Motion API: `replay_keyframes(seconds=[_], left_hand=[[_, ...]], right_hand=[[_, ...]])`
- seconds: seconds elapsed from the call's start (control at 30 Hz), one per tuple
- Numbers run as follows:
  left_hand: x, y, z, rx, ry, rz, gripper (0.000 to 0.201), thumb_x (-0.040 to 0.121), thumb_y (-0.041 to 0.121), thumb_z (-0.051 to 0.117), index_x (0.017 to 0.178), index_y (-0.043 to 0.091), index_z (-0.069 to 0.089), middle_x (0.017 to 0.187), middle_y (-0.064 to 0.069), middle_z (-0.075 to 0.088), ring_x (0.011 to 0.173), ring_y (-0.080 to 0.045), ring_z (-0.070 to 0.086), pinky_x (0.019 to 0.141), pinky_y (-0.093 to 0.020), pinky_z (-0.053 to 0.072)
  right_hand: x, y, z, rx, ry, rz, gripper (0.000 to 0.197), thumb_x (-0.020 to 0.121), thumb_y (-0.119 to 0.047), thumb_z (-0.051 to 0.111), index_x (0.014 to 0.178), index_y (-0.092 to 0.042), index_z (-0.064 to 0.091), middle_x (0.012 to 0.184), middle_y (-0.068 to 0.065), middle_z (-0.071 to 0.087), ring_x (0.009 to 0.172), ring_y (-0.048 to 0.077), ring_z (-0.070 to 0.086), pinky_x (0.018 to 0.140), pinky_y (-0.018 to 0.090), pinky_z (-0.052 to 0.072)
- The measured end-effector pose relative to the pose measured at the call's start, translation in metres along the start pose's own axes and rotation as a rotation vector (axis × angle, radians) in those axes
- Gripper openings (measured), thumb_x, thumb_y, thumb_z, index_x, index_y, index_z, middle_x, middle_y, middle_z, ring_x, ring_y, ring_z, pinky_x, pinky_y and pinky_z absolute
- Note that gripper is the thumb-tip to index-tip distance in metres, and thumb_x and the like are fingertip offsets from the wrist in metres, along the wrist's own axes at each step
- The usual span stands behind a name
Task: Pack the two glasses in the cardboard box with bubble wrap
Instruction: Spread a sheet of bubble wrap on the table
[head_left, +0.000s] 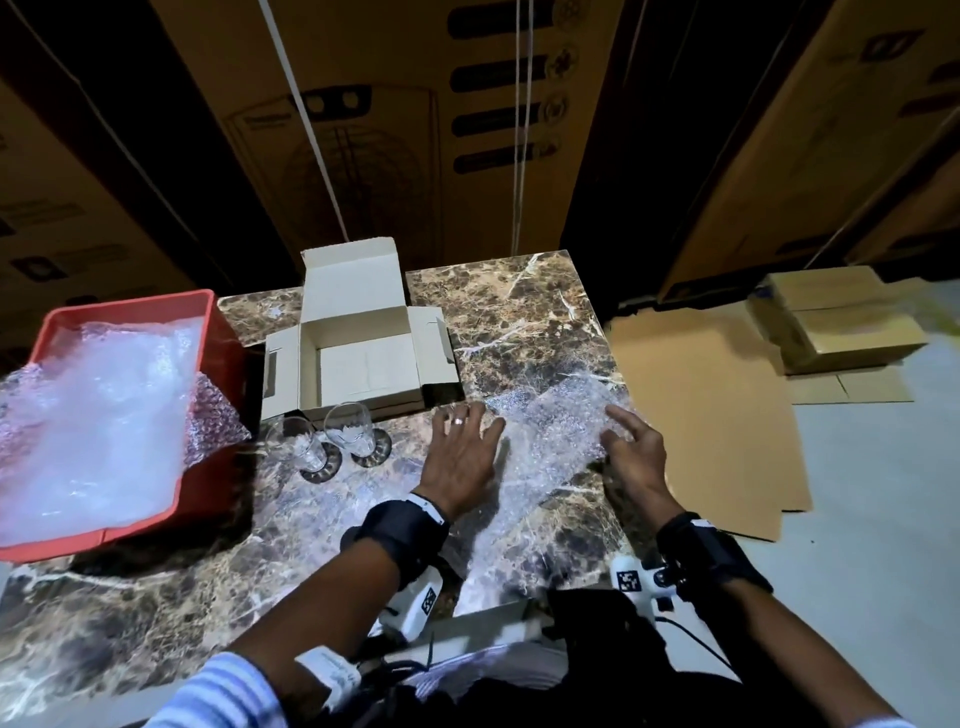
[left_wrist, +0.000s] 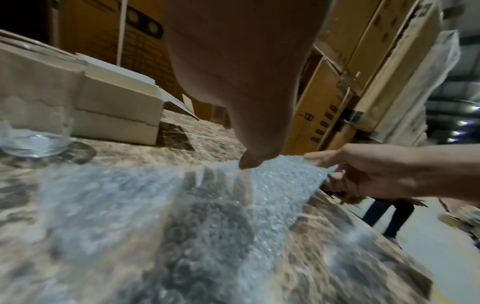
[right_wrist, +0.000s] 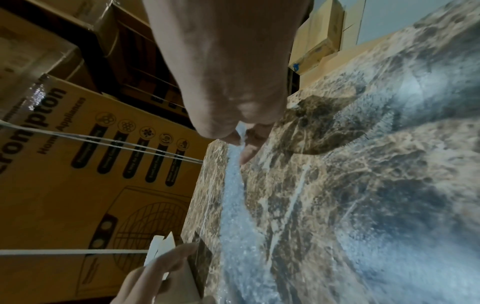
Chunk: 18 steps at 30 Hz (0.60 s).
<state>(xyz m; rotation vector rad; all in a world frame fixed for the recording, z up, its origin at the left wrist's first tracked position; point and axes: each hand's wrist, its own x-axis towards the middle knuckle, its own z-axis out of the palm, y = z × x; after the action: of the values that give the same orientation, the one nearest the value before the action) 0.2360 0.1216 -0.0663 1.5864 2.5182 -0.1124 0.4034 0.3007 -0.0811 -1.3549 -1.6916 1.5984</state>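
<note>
Two clear glasses (head_left: 298, 444) (head_left: 350, 428) stand upright on the marble table (head_left: 519, 312), just in front of the open, empty white cardboard box (head_left: 358, 325). To their right a loose sheet of bubble wrap (head_left: 550, 421) lies on the table. My left hand (head_left: 462, 452) presses flat on the sheet's left part with straight fingers. At the sheet's right edge my right hand (head_left: 631, 447) pinches the wrap and lifts it slightly. The left wrist view shows one glass (left_wrist: 33, 115), the sheet (left_wrist: 233, 205) and the right hand (left_wrist: 363, 174) holding its edge. In the right wrist view the wrap (right_wrist: 233, 185) runs between the fingers (right_wrist: 249, 148).
A red tray (head_left: 130, 306) heaped with more bubble wrap (head_left: 93, 415) sits at the table's left end, close to the glasses. Large cartons (head_left: 363, 130) stand behind the table. On the floor to the right lie flat cardboard (head_left: 701, 415) and small boxes (head_left: 841, 322).
</note>
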Motion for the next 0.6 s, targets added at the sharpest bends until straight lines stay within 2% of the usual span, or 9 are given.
replay_keyframes(seconds=[0.07, 0.1, 0.17, 0.23, 0.27, 0.33, 0.37, 0.47, 0.6], left_hand=[[-0.004, 0.008, 0.007, 0.018, -0.045, 0.089, 0.051, 0.101, 0.029, 0.046, 0.148, 0.015, 0.036, 0.151, -0.019, 0.034, 0.138, -0.037, 0.036, 0.115, -0.054, 0.023], [-0.007, 0.010, 0.011, 0.024, -0.058, 0.118, 0.049, 0.100, 0.028, 0.047, 0.146, 0.015, 0.038, 0.146, -0.018, 0.037, 0.133, -0.037, 0.039, 0.110, -0.052, 0.028], [-0.014, 0.010, 0.020, 0.020, -0.105, 0.144, 0.046, 0.100, 0.029, 0.048, 0.142, 0.014, 0.040, 0.138, -0.016, 0.042, 0.124, -0.036, 0.045, 0.100, -0.047, 0.035], [-0.021, 0.006, 0.029, -0.034, -0.179, 0.136, 0.052, 0.096, 0.031, 0.055, 0.143, 0.014, 0.038, 0.139, -0.016, 0.040, 0.121, -0.036, 0.045, 0.097, -0.046, 0.041], [-0.024, 0.002, 0.033, -0.056, -0.205, 0.133, 0.058, 0.094, 0.032, 0.058, 0.144, 0.015, 0.036, 0.141, -0.017, 0.037, 0.122, -0.037, 0.044, 0.096, -0.046, 0.043], [-0.030, -0.006, 0.039, -0.078, -0.215, 0.141, 0.067, 0.091, 0.036, 0.061, 0.149, 0.016, 0.033, 0.148, -0.018, 0.031, 0.127, -0.039, 0.041, 0.097, -0.048, 0.043], [-0.032, -0.009, 0.041, -0.080, -0.213, 0.150, 0.070, 0.092, 0.036, 0.061, 0.152, 0.017, 0.030, 0.153, -0.018, 0.027, 0.131, -0.040, 0.039, 0.100, -0.049, 0.042], [-0.036, -0.015, 0.044, -0.099, -0.263, 0.167, 0.075, 0.096, 0.033, 0.056, 0.161, 0.021, 0.019, 0.167, -0.019, 0.011, 0.147, -0.040, 0.022, 0.115, -0.052, 0.030], [-0.035, -0.018, 0.045, -0.155, -0.287, 0.158, 0.083, 0.091, 0.025, 0.055, 0.163, 0.025, 0.013, 0.171, -0.016, -0.001, 0.156, -0.040, 0.005, 0.124, -0.058, 0.014]], right_hand=[[-0.004, 0.004, 0.003, -0.007, -0.019, -0.049, 0.069, 0.094, 0.012, 0.057, 0.154, -0.020, 0.044, 0.161, 0.002, 0.036, 0.116, 0.026, 0.049, 0.058, 0.012, 0.054], [-0.004, 0.009, 0.005, -0.036, -0.031, -0.062, 0.077, 0.092, 0.013, 0.057, 0.156, -0.027, 0.039, 0.164, 0.000, 0.032, 0.113, 0.031, 0.052, 0.060, 0.023, 0.059], [-0.004, 0.020, 0.007, -0.095, -0.049, -0.057, 0.088, 0.089, 0.015, 0.057, 0.156, -0.038, 0.035, 0.166, -0.002, 0.027, 0.085, 0.041, 0.064, 0.057, 0.042, 0.057], [-0.002, 0.024, 0.005, -0.094, -0.032, -0.009, 0.088, 0.087, 0.016, 0.056, 0.155, -0.037, 0.038, 0.165, -0.004, 0.029, 0.068, 0.030, 0.061, 0.049, 0.037, 0.053], [-0.002, 0.025, 0.004, -0.078, -0.007, 0.015, 0.080, 0.087, 0.014, 0.059, 0.152, -0.031, 0.044, 0.162, -0.004, 0.034, 0.077, 0.026, 0.066, 0.056, 0.035, 0.057], [-0.001, 0.030, -0.003, -0.042, 0.010, -0.003, 0.054, 0.089, 0.003, 0.069, 0.136, -0.021, 0.062, 0.154, 0.001, 0.048, 0.110, 0.025, 0.068, 0.084, 0.031, 0.061], [0.001, 0.030, -0.007, 0.034, 0.039, 0.017, 0.043, 0.089, -0.003, 0.073, 0.128, -0.020, 0.068, 0.148, 0.003, 0.055, 0.115, 0.026, 0.067, 0.090, 0.033, 0.061], [0.004, 0.025, -0.017, 0.082, 0.145, 0.031, 0.030, 0.091, -0.014, 0.076, 0.121, -0.013, 0.072, 0.125, 0.002, 0.068, 0.103, 0.016, 0.068, 0.087, 0.022, 0.059], [0.006, 0.019, -0.022, -0.037, 0.129, -0.002, 0.038, 0.085, -0.016, 0.082, 0.122, -0.013, 0.071, 0.115, 0.000, 0.071, 0.101, 0.014, 0.068, 0.085, 0.028, 0.057]])
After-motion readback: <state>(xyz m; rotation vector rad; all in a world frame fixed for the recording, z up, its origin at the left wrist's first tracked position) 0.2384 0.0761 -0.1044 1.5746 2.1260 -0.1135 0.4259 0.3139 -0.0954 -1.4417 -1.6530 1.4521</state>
